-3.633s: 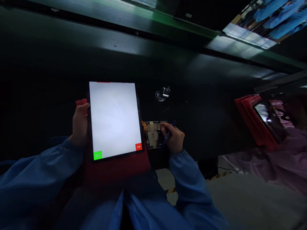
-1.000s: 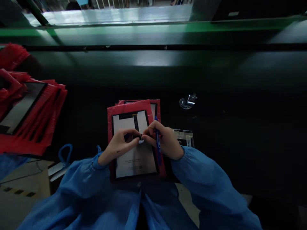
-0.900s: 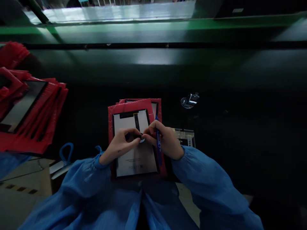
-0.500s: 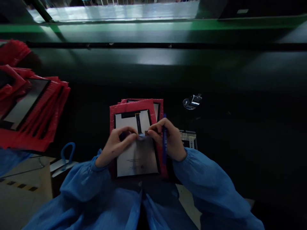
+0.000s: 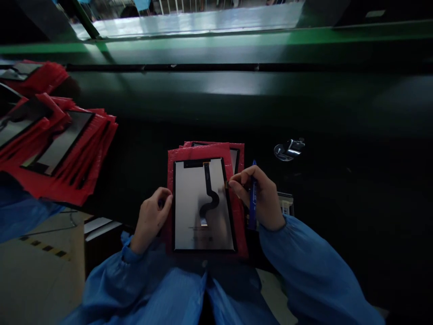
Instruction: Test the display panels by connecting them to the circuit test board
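Note:
A flat display panel (image 5: 189, 198) lies silver back up, its black ribbon cable (image 5: 210, 192) curving down to a bright connector end. Beneath it is a red bubble bag (image 5: 241, 225). My left hand (image 5: 149, 221) is closed at the left edge of the panel and bag; a dark bit shows between its fingers, too hidden to name. My right hand (image 5: 265, 198), beside the panel's right edge, is closed with a blue pen (image 5: 253, 203) across the fingers. A small brownish piece (image 5: 227, 184) sits at its thumb and index fingertips.
Stacked red bags with panels (image 5: 77, 153) lie at the left, and another red stack (image 5: 50, 76) is behind them. A shiny metal-like object (image 5: 290, 150) sits at the right. Partly behind my right hand lies a labelled item (image 5: 287, 205). A green ledge (image 5: 216, 38) runs across the back.
My left hand has drawn away from the ribbon cable to the panel's left edge. My right hand has moved off the cable to the right edge. The cable now lies fully exposed.

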### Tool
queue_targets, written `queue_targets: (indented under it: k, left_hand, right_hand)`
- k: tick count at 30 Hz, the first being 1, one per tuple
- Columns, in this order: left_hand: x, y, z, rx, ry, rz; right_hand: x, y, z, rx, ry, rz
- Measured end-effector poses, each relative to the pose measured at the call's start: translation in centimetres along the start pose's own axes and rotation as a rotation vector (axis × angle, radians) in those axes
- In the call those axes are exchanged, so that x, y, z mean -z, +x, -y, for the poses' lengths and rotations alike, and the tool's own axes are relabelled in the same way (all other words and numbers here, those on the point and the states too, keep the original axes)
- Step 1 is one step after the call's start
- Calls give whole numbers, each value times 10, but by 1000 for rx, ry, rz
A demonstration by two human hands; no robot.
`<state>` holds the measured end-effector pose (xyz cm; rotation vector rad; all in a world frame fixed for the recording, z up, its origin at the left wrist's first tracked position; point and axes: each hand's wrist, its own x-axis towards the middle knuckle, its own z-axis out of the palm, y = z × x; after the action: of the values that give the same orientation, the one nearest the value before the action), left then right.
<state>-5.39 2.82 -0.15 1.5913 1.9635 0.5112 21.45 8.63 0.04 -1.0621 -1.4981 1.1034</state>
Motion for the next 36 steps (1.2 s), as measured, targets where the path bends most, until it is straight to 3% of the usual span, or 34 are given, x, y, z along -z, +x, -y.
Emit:
queue_targets:
  k: [2,6,10,15,18,20,23,26,28,29,31,33,36]
  left_hand:
    - [1,3,2,42,53,-22]
    - [2,2,2,25,-15,63]
    - [4,0,6,-2,-25,-63]
    - [46,27,50,58,-43,-197]
    - [78,44,82,143,85,-238]
    - [94,48,89,163,176,-220]
    - [110,42,66,133,448,-177]
    - [117,33,11,-15,581,-297]
    - [109,33,-29,-193,480,-323]
    - [100,36,-46,-284,396,-270]
    - [70,51,-69,-522,223,-54]
    - [33,72,-77,-631,209,132]
    - [-14,104,-68,-682,295,112]
  right_hand:
    - [0,1,0,3,-19,1]
    - [0,3,-2,-7,-17,-3]
    - [-1,2,-4,-22,-40,-3]
    - [2,2,-5,-32,-19,11]
    - [5,5,-6,-28,-58,11]
    - [9,6,-6,-11,-139,-25]
    - [12,-2,6,107,-336,-241]
    - [3,-25,29,221,-368,-547]
    - [-12,-42,42,222,-253,-575]
    - [-21,-49,45,191,-211,-519]
    - [-41,-58,44,54,-191,-315]
    - [-60,-59,34,-129,-197,-116]
    - [-79,-51,13,-287,-167,-15]
